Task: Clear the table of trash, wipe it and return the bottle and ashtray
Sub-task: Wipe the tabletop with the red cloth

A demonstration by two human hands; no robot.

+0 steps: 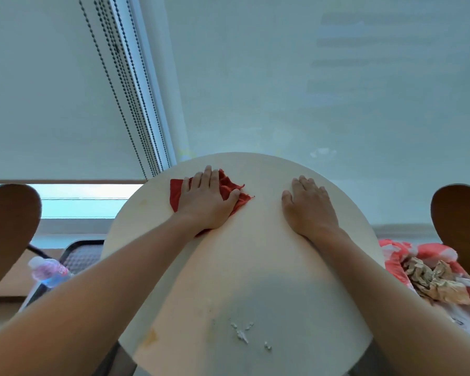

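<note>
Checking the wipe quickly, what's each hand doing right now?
Left hand: open, fingers flat, pressing the red cloth onto the table.
Right hand: open, flat on the table, holding nothing.

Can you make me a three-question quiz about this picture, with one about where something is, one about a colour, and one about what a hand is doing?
1. Where is the plastic bottle?
A. on the round table
B. down beside the table, to the left
C. in the right hand

2. What colour is the cloth?
A. red
B. blue
C. green

3. What is the right hand doing?
A. gripping the cloth
B. holding the bottle
C. lying flat on the table with nothing in it

Answers:
1 B, it lies low past the table's left edge.
2 A, red shows around the left hand, which presses it flat.
3 C, its fingers are spread on the bare tabletop.
</note>
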